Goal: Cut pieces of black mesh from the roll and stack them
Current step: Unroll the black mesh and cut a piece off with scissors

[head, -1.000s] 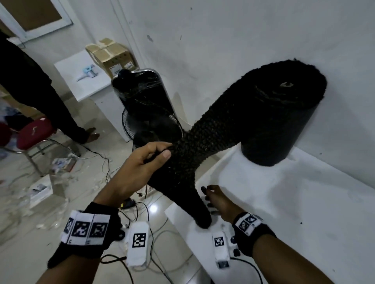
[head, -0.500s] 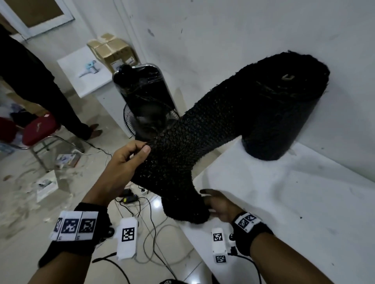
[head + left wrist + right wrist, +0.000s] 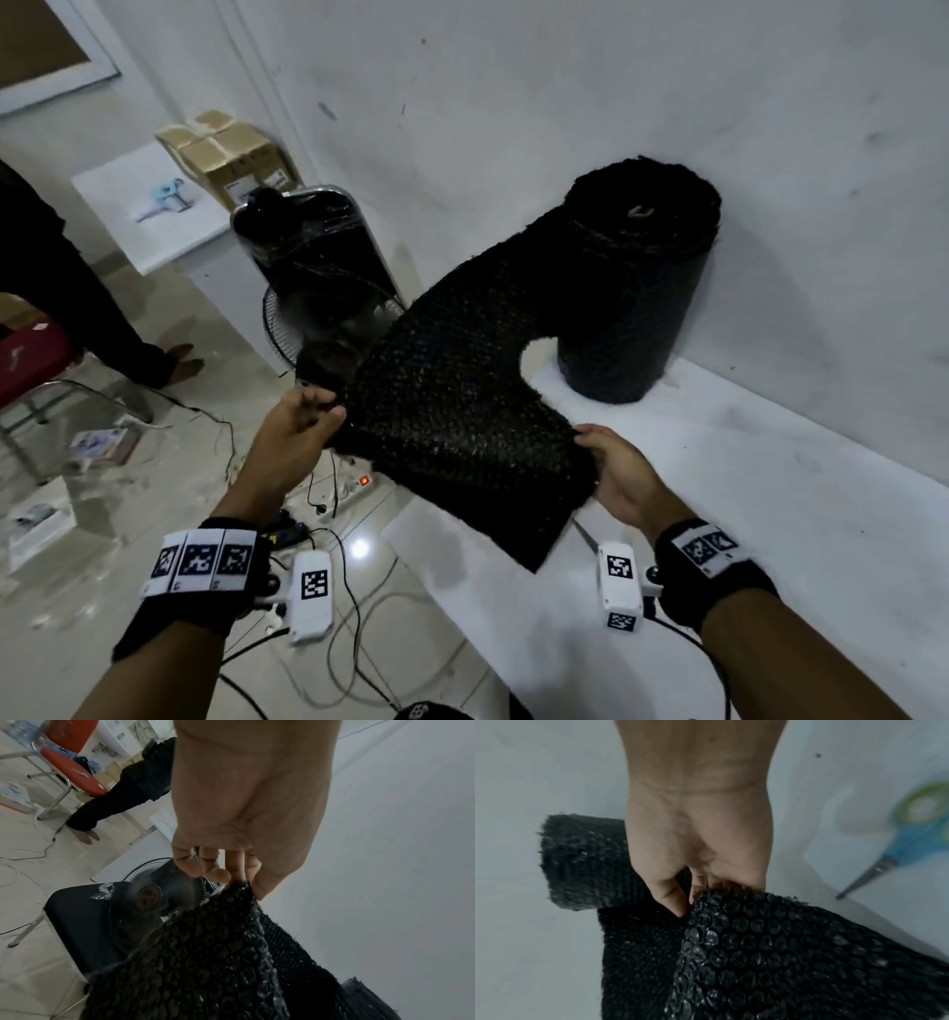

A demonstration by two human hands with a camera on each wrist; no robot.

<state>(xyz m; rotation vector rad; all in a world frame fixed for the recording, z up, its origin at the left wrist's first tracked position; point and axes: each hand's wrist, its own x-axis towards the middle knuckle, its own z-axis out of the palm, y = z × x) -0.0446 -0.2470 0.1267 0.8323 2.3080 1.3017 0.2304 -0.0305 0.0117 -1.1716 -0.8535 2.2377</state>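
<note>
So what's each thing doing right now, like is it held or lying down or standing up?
Mesh roll: standing upright on the white table, partly unrolled.
Unrolled mesh sheet: still joined to the roll, stretched out in the air.
Left hand: pinching the sheet's left edge.
Right hand: gripping the sheet's right edge.
Scissors: lying on the table, unheld, blades look closed.

This looks like a plain workroom. There are bare white walls [image 3: 565,103], cables [image 3: 334,591] on the tiled floor [image 3: 128,488], a cardboard box [image 3: 231,154] and a fan [image 3: 318,318].
</note>
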